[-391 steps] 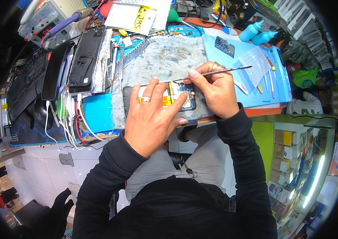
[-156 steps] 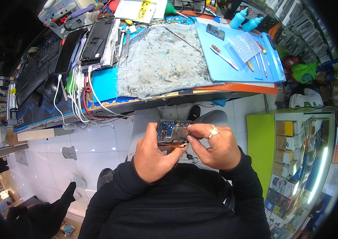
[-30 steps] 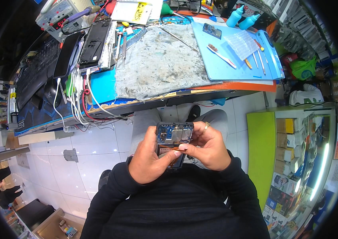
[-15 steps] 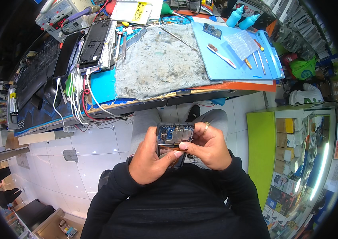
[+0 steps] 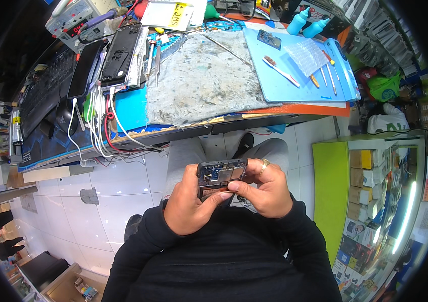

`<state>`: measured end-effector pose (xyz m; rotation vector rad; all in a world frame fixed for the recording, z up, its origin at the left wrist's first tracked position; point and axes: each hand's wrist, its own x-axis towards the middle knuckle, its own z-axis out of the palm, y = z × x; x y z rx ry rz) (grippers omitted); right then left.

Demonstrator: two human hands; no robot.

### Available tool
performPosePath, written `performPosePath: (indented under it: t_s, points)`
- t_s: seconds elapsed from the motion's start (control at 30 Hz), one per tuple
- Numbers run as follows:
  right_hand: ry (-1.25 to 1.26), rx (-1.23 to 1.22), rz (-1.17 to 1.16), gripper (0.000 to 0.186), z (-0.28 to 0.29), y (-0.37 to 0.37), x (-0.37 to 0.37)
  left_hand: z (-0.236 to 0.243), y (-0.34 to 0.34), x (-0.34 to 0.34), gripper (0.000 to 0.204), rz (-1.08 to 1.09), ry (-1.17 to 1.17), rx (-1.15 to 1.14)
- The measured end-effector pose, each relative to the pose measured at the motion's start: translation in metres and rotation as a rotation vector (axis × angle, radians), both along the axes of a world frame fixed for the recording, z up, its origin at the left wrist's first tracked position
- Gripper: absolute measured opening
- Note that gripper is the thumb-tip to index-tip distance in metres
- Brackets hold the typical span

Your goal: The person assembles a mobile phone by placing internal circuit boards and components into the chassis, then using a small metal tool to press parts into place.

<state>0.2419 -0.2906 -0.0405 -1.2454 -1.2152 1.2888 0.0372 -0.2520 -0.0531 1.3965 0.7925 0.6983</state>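
Note:
An opened phone [image 5: 222, 174], its blue circuit board and metal shields bare, is held over my lap between both hands. My left hand [image 5: 192, 201] wraps its left side, the thumb laid across the lower part. From the right, my right hand [image 5: 266, 190] grips the other edge, its thumb pressed on the phone near the bottom of the board and its fingers behind. A ring [image 5: 265, 165] is on a right-hand finger. The phone's lower half is mostly hidden behind my thumbs.
Ahead stands a workbench with a stained grey cloth [image 5: 201, 75]. On its right, a blue mat [image 5: 274, 90] bears a toothbrush [image 5: 280, 71], a circuit board [image 5: 269, 39] and thin tools. Phones [image 5: 119, 55] and white cables [image 5: 95, 126] lie left. A glass display case [image 5: 375, 201] stands right.
The phone has tilted in my hands, so its board and lower part look more foreshortened. Both hands keep their hold, with the right hand shifted slightly down.

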Motion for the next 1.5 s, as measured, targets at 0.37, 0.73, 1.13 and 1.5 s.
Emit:
performPosePath:
  t_s: [0.37, 0.73, 1.13, 1.5]
  points:
    - [-0.017, -0.001, 0.013, 0.021, 0.006, 0.001, 0.0, -0.002, 0.0, 0.0, 0.044, -0.001, -0.016, -0.006]
    - [-0.1, 0.072, 0.01, 0.027, 0.005, -0.001, -0.003, -0.005, 0.006, 0.001, 0.039, -0.033, -0.143, -0.121]
    - [-0.132, 0.054, -0.046, 0.031, 0.005, -0.002, -0.007, -0.014, 0.009, 0.003, 0.044, -0.06, -0.255, -0.258]
    - [-0.002, -0.123, -0.071, 0.022, 0.008, -0.001, -0.007, -0.013, 0.008, -0.002, 0.056, -0.073, -0.18, -0.26]
